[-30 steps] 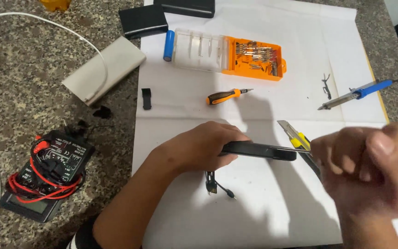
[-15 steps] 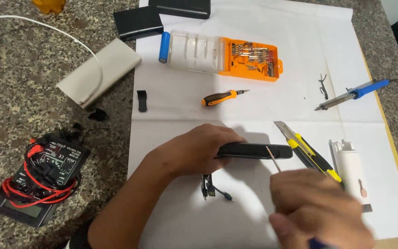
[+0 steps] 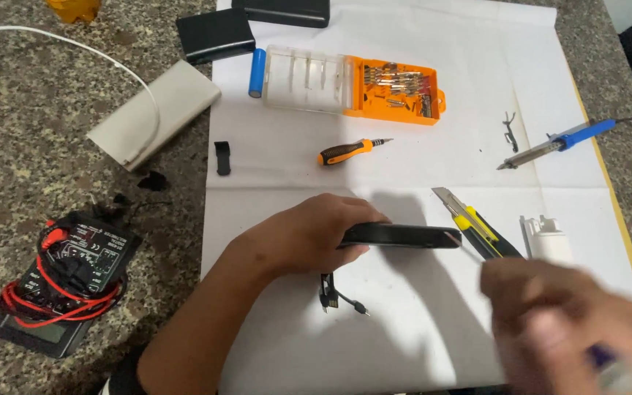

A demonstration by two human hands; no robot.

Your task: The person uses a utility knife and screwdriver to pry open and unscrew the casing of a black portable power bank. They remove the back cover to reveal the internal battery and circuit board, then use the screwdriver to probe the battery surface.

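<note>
The left hand (image 3: 309, 234) gripped a flat black device (image 3: 402, 235), holding it on edge over the white paper sheet (image 3: 418, 322) that covered the counter (image 3: 53, 95). The right hand (image 3: 557, 322), blurred, was closed around a thin tool whose tip touched the device's right end. A yellow utility knife (image 3: 473, 228) lay just beside it, an orange screwdriver (image 3: 351, 151) farther up.

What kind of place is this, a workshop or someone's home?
Probably a makeshift electronics repair spot on a stone countertop covered with white paper. A soldering iron, a multimeter with red leads and an orange screwdriver bit case lie about, tools for small gadget repair.
</note>
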